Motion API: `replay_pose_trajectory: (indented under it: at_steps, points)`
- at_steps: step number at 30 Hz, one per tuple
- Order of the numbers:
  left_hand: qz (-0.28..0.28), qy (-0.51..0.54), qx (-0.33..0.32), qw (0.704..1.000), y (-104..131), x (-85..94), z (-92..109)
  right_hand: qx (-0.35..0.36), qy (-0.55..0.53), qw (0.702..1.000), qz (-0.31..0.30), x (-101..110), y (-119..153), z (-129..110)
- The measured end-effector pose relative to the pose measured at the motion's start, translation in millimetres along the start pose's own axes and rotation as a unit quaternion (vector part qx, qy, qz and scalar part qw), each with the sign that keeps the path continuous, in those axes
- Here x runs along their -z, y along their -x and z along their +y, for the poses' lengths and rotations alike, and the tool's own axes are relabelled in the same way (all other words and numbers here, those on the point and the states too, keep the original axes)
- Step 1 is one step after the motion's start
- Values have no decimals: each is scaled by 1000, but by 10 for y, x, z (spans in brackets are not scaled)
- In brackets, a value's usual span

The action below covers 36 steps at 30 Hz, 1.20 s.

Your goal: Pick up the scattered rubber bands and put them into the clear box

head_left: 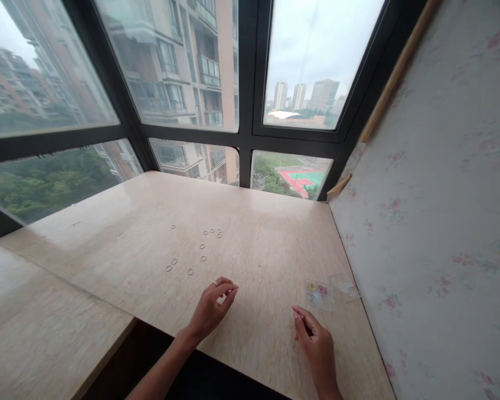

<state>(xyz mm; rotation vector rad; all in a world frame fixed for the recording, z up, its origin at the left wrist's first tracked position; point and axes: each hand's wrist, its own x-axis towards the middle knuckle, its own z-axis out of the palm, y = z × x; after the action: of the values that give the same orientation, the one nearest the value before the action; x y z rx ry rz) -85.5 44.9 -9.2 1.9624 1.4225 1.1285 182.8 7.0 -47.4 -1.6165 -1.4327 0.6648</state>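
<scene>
Both hands hover low over a beige marble-look surface (250,255). My left hand (214,305), with a ring on one finger, has its thumb and forefinger tips brought together; anything between them is too small to see. Several thin small rings (190,271) lie scattered beyond it, up and to the left. My right hand (314,336) is closed in a pinch, and what it holds, if anything, is hidden by the fingers. Just past it lies a clear plastic bag (327,303) with small yellow, pink and green round pieces (321,289) in it.
Dark-framed windows (245,111) border the surface at the back and left. A wall with flowered paper (433,250) rises along the right side, its paper peeling near the window. At the front left the surface edge drops to a dark gap (145,339).
</scene>
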Motion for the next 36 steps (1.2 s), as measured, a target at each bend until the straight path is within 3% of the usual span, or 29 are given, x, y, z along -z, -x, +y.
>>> replay_pose_trajectory:
  at_steps: [5, 9, 36]
  points:
    - [46, -22, 61, 997, 122, 139, -232, -13, -7, 1000, -3, -6, -7, 29]
    - [73, -28, 90, 993, 115, 150, -355, -14, -3, 1000, 0, 6, -10, 0]
    - [107, -9, 123, 987, 65, 112, -395, -57, 26, 998, 1, 5, -18, 23]
